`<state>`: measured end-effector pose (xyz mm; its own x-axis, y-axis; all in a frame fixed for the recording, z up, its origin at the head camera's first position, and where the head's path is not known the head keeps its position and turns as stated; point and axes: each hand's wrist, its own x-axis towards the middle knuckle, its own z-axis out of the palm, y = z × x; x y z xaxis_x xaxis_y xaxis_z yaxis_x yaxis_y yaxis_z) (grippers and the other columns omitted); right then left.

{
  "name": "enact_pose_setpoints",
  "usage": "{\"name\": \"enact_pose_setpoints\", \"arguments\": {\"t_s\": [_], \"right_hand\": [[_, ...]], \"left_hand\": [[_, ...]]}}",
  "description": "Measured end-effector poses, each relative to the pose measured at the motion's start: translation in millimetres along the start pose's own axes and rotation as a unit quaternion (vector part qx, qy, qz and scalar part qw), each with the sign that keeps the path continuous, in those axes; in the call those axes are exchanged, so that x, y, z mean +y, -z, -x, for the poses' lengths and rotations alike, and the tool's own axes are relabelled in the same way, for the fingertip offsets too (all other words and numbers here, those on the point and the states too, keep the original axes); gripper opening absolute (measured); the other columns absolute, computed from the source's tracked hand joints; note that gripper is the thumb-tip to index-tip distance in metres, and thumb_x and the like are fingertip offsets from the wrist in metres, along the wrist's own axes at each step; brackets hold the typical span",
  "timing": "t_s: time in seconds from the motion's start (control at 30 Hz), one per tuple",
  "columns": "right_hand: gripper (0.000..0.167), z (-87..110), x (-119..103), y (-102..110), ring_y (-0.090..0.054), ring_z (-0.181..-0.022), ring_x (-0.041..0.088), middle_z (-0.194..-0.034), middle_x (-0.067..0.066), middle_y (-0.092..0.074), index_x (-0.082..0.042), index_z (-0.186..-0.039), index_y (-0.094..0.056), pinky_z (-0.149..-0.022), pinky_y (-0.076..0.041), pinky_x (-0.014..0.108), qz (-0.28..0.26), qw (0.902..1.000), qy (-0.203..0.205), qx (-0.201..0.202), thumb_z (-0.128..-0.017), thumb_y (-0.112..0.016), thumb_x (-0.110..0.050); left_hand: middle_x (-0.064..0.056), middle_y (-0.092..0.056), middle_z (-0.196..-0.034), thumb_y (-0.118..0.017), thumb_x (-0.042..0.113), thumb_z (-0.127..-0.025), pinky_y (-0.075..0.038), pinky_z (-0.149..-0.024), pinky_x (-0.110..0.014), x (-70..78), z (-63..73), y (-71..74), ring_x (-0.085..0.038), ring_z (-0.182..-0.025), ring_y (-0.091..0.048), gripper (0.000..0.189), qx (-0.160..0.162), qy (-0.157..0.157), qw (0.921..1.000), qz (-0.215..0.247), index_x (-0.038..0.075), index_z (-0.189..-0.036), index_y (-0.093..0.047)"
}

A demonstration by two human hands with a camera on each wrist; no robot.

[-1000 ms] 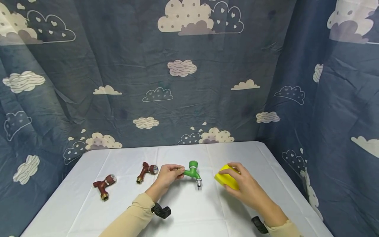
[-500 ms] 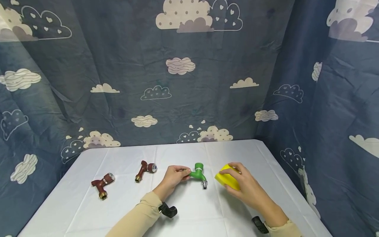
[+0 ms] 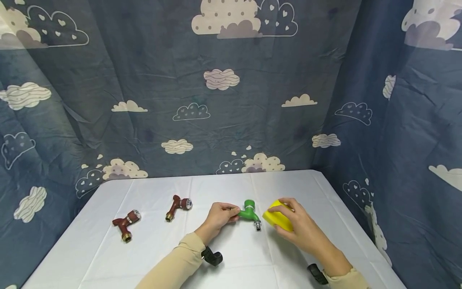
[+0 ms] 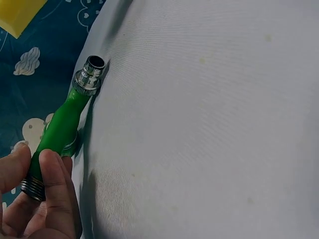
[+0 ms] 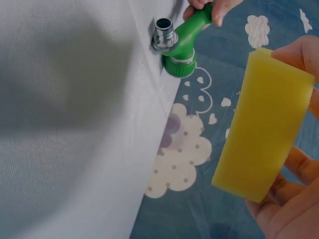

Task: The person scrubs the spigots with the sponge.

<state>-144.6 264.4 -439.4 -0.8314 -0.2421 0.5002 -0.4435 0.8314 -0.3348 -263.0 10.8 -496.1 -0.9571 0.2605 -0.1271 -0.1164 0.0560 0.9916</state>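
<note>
- From where I stand, a dark red tap [image 3: 124, 224] lies nearest the left edge of the white-covered table [image 3: 94, 265], its brass end pointing to the near edge
- Next along lies a second dark red tap [image 3: 175, 205], closer to the far edge, untouched by either hand
- Then the left hand [image 3: 218, 218] pinches the threaded end of the green tap [image 3: 249, 214], which seems raised over the table's middle, knob up, metal spout slanting towards the near edge
- The green tap has just shifted towards the right edge, narrowing the gap to the yellow sponge [image 3: 276, 219]; they look near but apart, so I judge the two are now within easy reach of each other
- The right hand [image 3: 297, 225] grips the yellow sponge over the table's right half and has barely moved, so the closing seems the left hand's doing
</note>
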Motion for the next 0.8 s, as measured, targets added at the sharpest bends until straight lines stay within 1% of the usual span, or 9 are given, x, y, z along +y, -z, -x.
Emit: {"name": "enact_pose_setpoints", "arguments": {"t_s": [0.13, 0.23, 0.37, 0.5, 0.57, 0.63, 0.73, 0.8], "right_hand": [[0.048, -0.4, -1, -2, -0.065, -0.118, 0.035, -0.141, 0.016, -0.060, -0.027, -0.124, -0.074, -0.091, -0.065, 0.053, -0.008, 0.9999, -0.005, -0.006, -0.083, -0.091, -0.008], [0.048, 0.1, -2, -3, -0.065, -0.118, 0.035, -0.141, 0.016, -0.060, -0.027, -0.124, -0.074, -0.092, -0.065, 0.054, -0.012, 0.9998, -0.009, -0.011, -0.083, -0.090, -0.008], [0.048, 1.0, -2, -4, -0.065, -0.119, 0.034, -0.142, 0.015, -0.060, -0.029, -0.124, -0.074, -0.092, -0.065, 0.053, -0.011, 0.9997, -0.014, -0.016, -0.083, -0.090, -0.009], [0.048, 1.7, -2, -5, -0.065, -0.119, 0.033, -0.142, 0.014, -0.060, -0.030, -0.124, -0.074, -0.092, -0.065, 0.052, -0.010, 0.9996, -0.020, -0.018, -0.084, -0.090, -0.010], [0.047, 1.8, -2, -5, -0.065, -0.120, 0.033, -0.142, 0.014, -0.060, -0.030, -0.124, -0.074, -0.093, -0.065, 0.052, -0.009, 0.9995, -0.022, -0.018, -0.084, -0.091, -0.010], [0.048, 1.6, -2, -5, -0.065, -0.120, 0.034, -0.142, 0.014, -0.060, -0.030, -0.124, -0.074, -0.094, -0.065, 0.053, -0.010, 0.9995, -0.023, -0.018, -0.084, -0.091, -0.010], [0.048, 1.5, -1, -3, -0.065, -0.121, 0.034, -0.143, 0.014, -0.059, -0.030, -0.124, -0.074, -0.095, -0.065, 0.054, -0.008, 0.9996, -0.022, -0.017, -0.083, -0.091, -0.010], [0.048, 1.5, 1, -1, -0.066, -0.120, 0.034, -0.143, 0.014, -0.059, -0.030, -0.124, -0.074, -0.094, -0.065, 0.054, -0.007, 0.9997, -0.019, -0.014, -0.083, -0.091, -0.009]], "left_hand": [[-0.017, -0.080, -0.100, -0.077, 0.004, -0.098, -0.068, -0.076, -0.024, 0.7, -1.8, -6.0, -0.006, -0.072, -0.073, 0.022, -0.004, 0.002, 1.0000, -0.008, -0.010, -0.115, -0.077], [-0.017, -0.080, -0.102, -0.079, 0.006, -0.097, -0.068, -0.077, -0.026, 1.8, -2.7, -9.6, -0.007, -0.074, -0.074, 0.022, -0.001, 0.005, 0.9998, -0.019, -0.008, -0.114, -0.078], [-0.017, -0.080, -0.103, -0.081, 0.007, -0.096, -0.068, -0.077, -0.026, 0.6, -3.9, -10.6, -0.009, -0.075, -0.076, 0.023, 0.012, 0.004, 0.9993, -0.034, -0.007, -0.115, -0.078], [-0.018, -0.079, -0.104, -0.082, 0.005, -0.095, -0.068, -0.077, -0.027, -2.9, -4.7, -8.8, -0.013, -0.078, -0.079, 0.025, 0.028, -0.002, 0.9987, -0.042, -0.009, -0.115, -0.077], [-0.018, -0.079, -0.105, -0.082, 0.004, -0.094, -0.068, -0.076, -0.027, -4.3, -5.5, -7.6, -0.014, -0.079, -0.080, 0.026, 0.035, -0.010, 0.9982, -0.048, -0.010, -0.116, -0.077], [-0.018, -0.080, -0.104, -0.083, 0.004, -0.093, -0.068, -0.074, -0.026, -4.8, -6.6, -7.0, -0.014, -0.077, -0.080, 0.026, 0.047, -0.021, 0.9968, -0.061, -0.010, -0.115, -0.077], [-0.017, -0.082, -0.098, -0.086, 0.006, -0.091, -0.067, -0.066, -0.025, -5.4, -9.6, -7.4, -0.011, -0.068, -0.076, 0.024, 0.067, -0.042, 0.9925, -0.093, -0.007, -0.110, -0.080], [-0.015, -0.082, -0.093, -0.088, 0.008, -0.089, -0.064, -0.060, -0.022, -5.4, -12.4, -9.1, -0.008, -0.062, -0.072, 0.023, 0.078, -0.054, 0.9889, -0.114, -0.004, -0.107, -0.082]]}}
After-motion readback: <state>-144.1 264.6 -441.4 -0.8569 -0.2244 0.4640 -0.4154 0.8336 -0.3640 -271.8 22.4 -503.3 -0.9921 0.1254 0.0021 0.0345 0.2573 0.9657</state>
